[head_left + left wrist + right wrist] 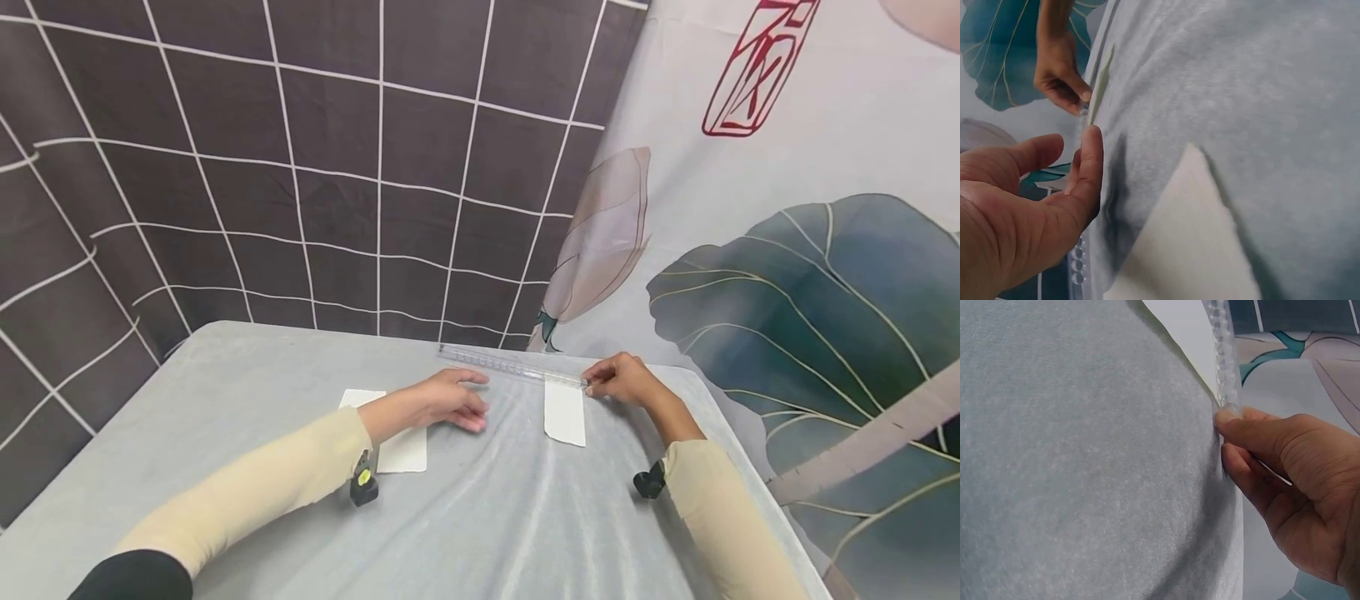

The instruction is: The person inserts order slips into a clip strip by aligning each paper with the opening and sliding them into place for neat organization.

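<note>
I see the right hand [622,382] pinching one end of the clear strip [495,363] — thumb and fingers close together on the tip. The strip lies along the far edge of the table [487,517]. The left hand [453,400] is loose near the strip, thumb apart from the fingers. I see the right paper [566,417] right by the strip — the left arm [255,492] reaches over the left paper [405,452].
</note>
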Motion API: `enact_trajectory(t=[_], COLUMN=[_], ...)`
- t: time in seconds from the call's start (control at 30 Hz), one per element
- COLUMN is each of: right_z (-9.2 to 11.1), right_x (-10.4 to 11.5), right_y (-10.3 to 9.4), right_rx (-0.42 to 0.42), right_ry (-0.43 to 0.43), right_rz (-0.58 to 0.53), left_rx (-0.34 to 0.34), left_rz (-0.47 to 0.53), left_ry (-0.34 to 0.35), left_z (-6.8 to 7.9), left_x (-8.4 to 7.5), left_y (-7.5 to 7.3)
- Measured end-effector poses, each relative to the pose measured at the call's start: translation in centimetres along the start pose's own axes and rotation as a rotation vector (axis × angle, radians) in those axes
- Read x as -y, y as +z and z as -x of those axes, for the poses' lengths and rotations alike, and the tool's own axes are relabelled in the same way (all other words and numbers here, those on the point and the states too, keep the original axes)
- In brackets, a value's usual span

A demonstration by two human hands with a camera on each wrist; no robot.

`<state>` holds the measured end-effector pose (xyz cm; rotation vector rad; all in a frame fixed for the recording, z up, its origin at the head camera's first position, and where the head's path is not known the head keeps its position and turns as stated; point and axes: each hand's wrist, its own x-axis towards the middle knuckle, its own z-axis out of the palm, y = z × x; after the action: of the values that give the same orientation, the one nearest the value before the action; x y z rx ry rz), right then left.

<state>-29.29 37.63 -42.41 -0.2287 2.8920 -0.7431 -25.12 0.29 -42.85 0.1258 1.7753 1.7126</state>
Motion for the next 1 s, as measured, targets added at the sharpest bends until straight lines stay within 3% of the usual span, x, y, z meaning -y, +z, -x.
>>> enact_trajectory(t=[0.43, 0.8, 1.0], right_z=[0.0, 0.0, 0.0], right_x=[-0.2, 0.1, 0.0], right_y=[0.2, 0.2, 0.2], right_rx=[-0.010, -0.018, -0.018], right_ry=[0.000, -0.017, -0.010], right_rz=[0.003, 0.008, 0.001], left_rx=[-0.032, -0.019, -0.044], left_rz=[-0.014, -0.034, -0.036], left_ry=[-0.011, -0.024, -0.012], left_z=[1.4, 4.0, 4.8], left_x=[0.9, 1.2, 1.4], left_y=[-1.2, -1.4, -2.4])
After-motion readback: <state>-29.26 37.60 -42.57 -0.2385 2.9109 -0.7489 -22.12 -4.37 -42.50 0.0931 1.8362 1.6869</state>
